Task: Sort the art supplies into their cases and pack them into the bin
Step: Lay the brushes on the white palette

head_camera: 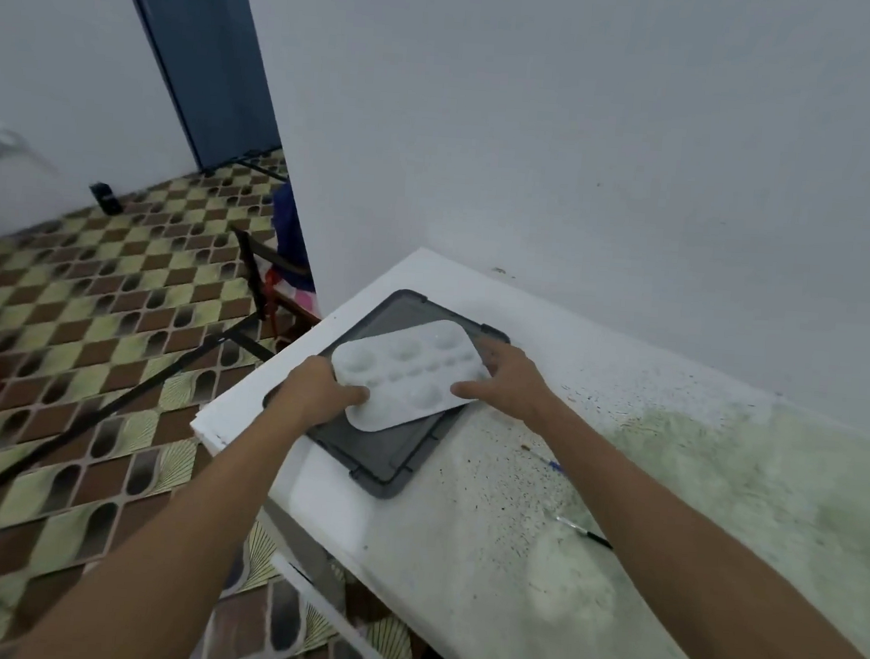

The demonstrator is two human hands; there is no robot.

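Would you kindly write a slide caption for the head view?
Both hands, left hand and right hand, hold a white plastic paint palette over a flat grey case.

Both hands hold a white palette (pixel 409 374) over a grey lid (pixel 393 455) on the white table (pixel 458 562). Left hand (pixel 315 388) grips its near-left edge; right hand (pixel 501 385) pinches the right edge. Pen (pixel 547 463) lies nearby.

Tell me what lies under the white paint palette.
The palette sits on a flat grey lid on the table, held by the left hand and right hand. The lid's middle is covered.
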